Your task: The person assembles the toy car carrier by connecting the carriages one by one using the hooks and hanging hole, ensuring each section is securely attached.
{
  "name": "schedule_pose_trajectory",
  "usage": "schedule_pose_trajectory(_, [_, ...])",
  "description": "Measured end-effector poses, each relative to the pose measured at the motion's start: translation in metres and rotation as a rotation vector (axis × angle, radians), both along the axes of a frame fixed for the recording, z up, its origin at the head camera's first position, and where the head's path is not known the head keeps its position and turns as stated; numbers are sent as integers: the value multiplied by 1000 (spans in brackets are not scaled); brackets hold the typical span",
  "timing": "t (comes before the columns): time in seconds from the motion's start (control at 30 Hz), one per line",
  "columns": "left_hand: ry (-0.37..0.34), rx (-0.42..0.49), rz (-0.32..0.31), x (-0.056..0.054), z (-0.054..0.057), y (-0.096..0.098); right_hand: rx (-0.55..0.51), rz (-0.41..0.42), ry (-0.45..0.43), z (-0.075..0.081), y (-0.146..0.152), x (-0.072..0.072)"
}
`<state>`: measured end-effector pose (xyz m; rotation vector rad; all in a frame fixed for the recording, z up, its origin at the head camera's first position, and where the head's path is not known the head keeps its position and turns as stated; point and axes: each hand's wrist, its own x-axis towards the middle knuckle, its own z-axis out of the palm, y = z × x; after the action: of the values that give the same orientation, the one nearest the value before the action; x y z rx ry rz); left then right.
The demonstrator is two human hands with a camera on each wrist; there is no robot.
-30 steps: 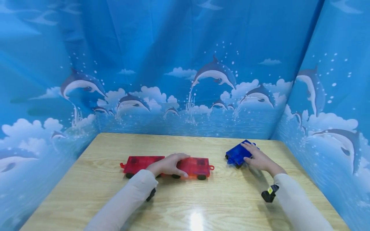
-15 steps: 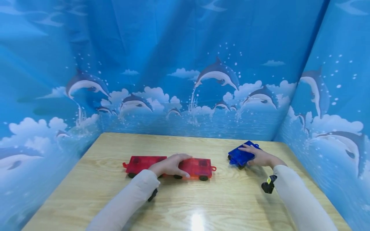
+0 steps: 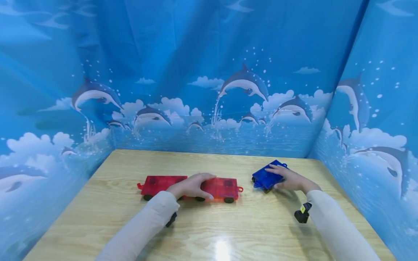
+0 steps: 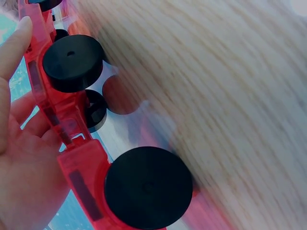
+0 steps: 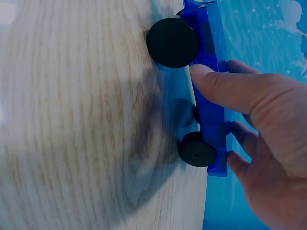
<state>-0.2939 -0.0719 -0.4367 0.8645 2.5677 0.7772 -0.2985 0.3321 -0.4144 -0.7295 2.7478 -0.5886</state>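
Two red translucent wheeled carts (image 3: 225, 186) stand end to end on the wooden table (image 3: 228, 232). My left hand (image 3: 191, 186) lies over their joint, with its thumb on the near side and its fingers curled over the top. The left wrist view shows a red cart (image 4: 76, 167), its black wheels (image 4: 148, 187) and my left hand (image 4: 24, 177) from below. A blue wheeled cart (image 3: 264, 177) stands to the right, a small gap away from the red ones. My right hand (image 3: 289, 180) grips it. In the right wrist view my thumb (image 5: 225, 86) presses the blue cart (image 5: 211, 110) on its side edge.
A blue dolphin-print curtain (image 3: 209, 90) closes off the table at the back and on both sides. Each wrist carries a small black camera (image 3: 302, 214). Bare wood lies in front of the carts, with a glare spot (image 3: 222, 250) near the front edge.
My right hand has shifted the blue cart slightly left, so the gap to the red carts is narrower. My left hand and the red carts have stayed put.
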Motion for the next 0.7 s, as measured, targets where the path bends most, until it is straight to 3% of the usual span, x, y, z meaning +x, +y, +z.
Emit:
schedule_pose_trajectory(0.53, [4, -3, 18, 2, 2, 1, 8, 27, 17, 6, -19, 8])
schedule_pose_trajectory(0.7, [4, 8, 11, 3, 2, 3, -14, 39, -84, 11, -23, 5])
